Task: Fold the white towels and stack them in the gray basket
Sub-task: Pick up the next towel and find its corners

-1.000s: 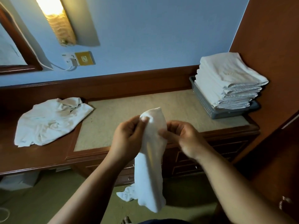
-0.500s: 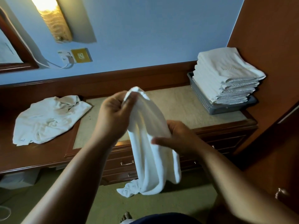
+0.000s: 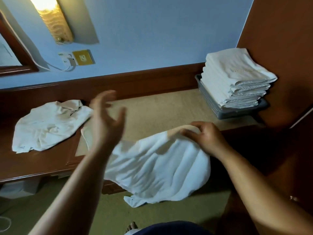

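Where it spills over the front edge of the brown wooden desk (image 3: 42,163), the loose white cloth towel (image 3: 157,168) hangs in soft ridges, its lowest corner dangling above the green carpet (image 3: 101,212). The right hand (image 3: 208,139) pinches this towel's upper edge between thumb and curled fingers, holding that edge just over the desk's front lip. The left hand (image 3: 105,126) is raised over the towel's left side, blurred, with fingers spread and nothing in its grasp; a narrow strip of the towel shows behind its wrist.

Farther in lies the beige inlaid desk top (image 3: 160,107). To the left of it, a second, crumpled white towel (image 3: 49,126) lies in a heap on the dark wood, well apart from the one being handled. At the far right corner stands the gray plastic lattice basket (image 3: 211,106), pushed beside the reddish wooden side panel (image 3: 279,39). It holds a stack of folded white towels (image 3: 237,78), piled well above its rim and overhanging its right side.
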{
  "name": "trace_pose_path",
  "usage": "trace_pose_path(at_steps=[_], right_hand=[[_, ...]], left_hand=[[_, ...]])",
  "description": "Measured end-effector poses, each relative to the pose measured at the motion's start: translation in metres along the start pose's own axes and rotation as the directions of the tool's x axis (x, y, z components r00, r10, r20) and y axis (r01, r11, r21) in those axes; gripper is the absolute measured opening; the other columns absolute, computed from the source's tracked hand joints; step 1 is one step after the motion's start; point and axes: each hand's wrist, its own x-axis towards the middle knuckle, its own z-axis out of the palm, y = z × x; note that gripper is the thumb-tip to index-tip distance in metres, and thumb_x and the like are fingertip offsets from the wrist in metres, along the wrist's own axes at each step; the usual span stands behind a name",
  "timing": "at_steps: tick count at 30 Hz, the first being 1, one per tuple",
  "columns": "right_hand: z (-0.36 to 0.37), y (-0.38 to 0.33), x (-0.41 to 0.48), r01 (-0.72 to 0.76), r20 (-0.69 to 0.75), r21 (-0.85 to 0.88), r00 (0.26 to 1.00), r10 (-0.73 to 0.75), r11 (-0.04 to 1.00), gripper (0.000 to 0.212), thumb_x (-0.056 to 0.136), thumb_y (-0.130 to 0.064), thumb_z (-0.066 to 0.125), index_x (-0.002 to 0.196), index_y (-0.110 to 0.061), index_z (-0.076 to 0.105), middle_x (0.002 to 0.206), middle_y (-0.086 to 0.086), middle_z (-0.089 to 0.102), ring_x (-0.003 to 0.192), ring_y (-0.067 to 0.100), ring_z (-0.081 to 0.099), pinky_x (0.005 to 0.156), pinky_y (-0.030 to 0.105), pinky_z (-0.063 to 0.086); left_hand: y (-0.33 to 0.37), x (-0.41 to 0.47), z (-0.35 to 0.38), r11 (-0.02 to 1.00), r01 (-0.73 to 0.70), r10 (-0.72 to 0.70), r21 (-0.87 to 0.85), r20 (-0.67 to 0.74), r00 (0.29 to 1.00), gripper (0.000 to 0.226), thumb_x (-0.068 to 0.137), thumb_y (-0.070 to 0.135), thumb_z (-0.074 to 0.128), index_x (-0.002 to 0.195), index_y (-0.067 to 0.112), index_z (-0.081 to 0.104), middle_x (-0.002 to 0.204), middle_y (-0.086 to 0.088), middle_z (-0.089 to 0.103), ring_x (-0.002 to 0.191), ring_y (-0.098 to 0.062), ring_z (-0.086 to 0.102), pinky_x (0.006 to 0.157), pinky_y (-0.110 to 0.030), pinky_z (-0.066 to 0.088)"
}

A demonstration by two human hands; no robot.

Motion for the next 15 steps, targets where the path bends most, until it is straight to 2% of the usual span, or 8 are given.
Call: trace_pose_path(at_steps=[1, 2, 3, 4, 5, 7, 11, 15], right_hand=[[0.002, -0.02, 0.001, 0.052, 0.022, -0.024, 0.998, -0.051, 0.998, 0.021, 0.083, -0.045, 0.078, 0.077, -0.026, 0.074, 0.073, -0.006, 0.072, 0.067, 0.0, 0.061, 0.063, 0.027, 0.047], [0.004, -0.035, 0.002, 0.101, 0.043, -0.022, 0.994, -0.1, 0.995, 0.014, 0.085, -0.041, 0.077, 0.079, -0.029, 0.076, 0.074, -0.009, 0.072, 0.066, -0.002, 0.061, 0.061, 0.024, 0.046], [0.005, -0.049, 0.001, 0.142, 0.061, -0.009, 0.988, -0.142, 0.99, 0.011, 0.086, -0.039, 0.076, 0.082, -0.028, 0.077, 0.073, -0.01, 0.072, 0.063, -0.001, 0.06, 0.059, 0.021, 0.044], [0.005, -0.06, 0.001, 0.164, 0.076, 0.002, 0.984, -0.164, 0.986, 0.013, 0.085, -0.039, 0.077, 0.084, -0.027, 0.078, 0.072, -0.008, 0.071, 0.062, 0.004, 0.06, 0.058, 0.022, 0.043], [0.003, -0.066, 0.001, 0.168, 0.091, 0.009, 0.982, -0.168, 0.986, 0.015, 0.083, -0.041, 0.078, 0.084, -0.026, 0.078, 0.072, -0.005, 0.072, 0.062, 0.008, 0.061, 0.059, 0.024, 0.043], [-0.005, -0.063, 0.004, 0.117, 0.153, -0.04, 0.982, -0.11, 0.992, 0.019, 0.074, -0.045, 0.083, 0.08, -0.029, 0.075, 0.07, -0.007, 0.07, 0.06, 0.005, 0.059, 0.057, 0.023, 0.043], [-0.017, -0.013, 0.013, -0.046, 0.377, -0.447, 0.896, 0.234, 0.894, 0.029, 0.071, -0.046, 0.088, 0.084, -0.024, 0.074, 0.075, -0.007, 0.073, 0.069, 0.008, 0.068, 0.061, 0.026, 0.05], [-0.038, 0.042, 0.018, -0.213, 0.2, -0.464, 0.92, 0.336, 0.86, 0.023, 0.078, -0.038, 0.084, 0.069, -0.022, 0.071, 0.065, -0.006, 0.066, 0.066, 0.015, 0.062, 0.057, 0.025, 0.041]], left_hand=[[0.014, -0.013, 0.013, 0.997, -0.006, 0.025, -0.075, 0.256, 0.966, 0.047, 0.088, 0.038, 0.066, 0.131, 0.022, 0.054, 0.124, 0.003, 0.06, 0.103, -0.006, 0.058, 0.09, -0.018, 0.047], [0.019, -0.024, 0.024, 0.994, 0.031, 0.026, -0.106, 0.496, 0.868, 0.044, 0.088, 0.047, 0.066, 0.126, 0.027, 0.058, 0.118, 0.006, 0.064, 0.102, -0.007, 0.062, 0.089, -0.023, 0.052], [0.021, -0.034, 0.034, 0.996, 0.059, 0.0, -0.07, 0.648, 0.762, 0.034, 0.089, 0.051, 0.065, 0.114, 0.028, 0.065, 0.105, 0.008, 0.069, 0.093, -0.009, 0.066, 0.083, -0.034, 0.057], [0.021, -0.041, 0.04, 0.996, 0.078, -0.02, -0.053, 0.689, 0.724, 0.025, 0.092, 0.048, 0.064, 0.098, 0.025, 0.069, 0.089, 0.007, 0.071, 0.079, -0.01, 0.068, 0.073, -0.045, 0.058], [0.02, -0.046, 0.043, 0.992, 0.112, -0.04, -0.063, 0.673, 0.738, 0.028, 0.095, 0.044, 0.062, 0.086, 0.018, 0.068, 0.074, 0.007, 0.067, 0.067, -0.01, 0.064, 0.065, -0.049, 0.056], [0.018, -0.044, 0.04, 0.976, 0.162, -0.049, -0.142, 0.588, 0.807, 0.032, 0.095, 0.039, 0.058, 0.079, 0.012, 0.064, 0.064, 0.008, 0.057, 0.06, -0.007, 0.055, 0.057, -0.036, 0.049], [0.019, -0.026, 0.022, 0.933, 0.246, -0.081, -0.265, 0.508, 0.857, 0.029, 0.093, 0.036, 0.058, 0.079, 0.011, 0.064, 0.066, 0.007, 0.056, 0.062, -0.007, 0.052, 0.056, -0.026, 0.04], [0.025, -0.013, 0.011, 0.819, 0.397, -0.198, -0.414, 0.446, 0.873, 0.031, 0.09, 0.034, 0.062, 0.084, 0.003, 0.065, 0.071, -0.009, 0.058, 0.062, -0.018, 0.053, 0.054, -0.026, 0.041]])
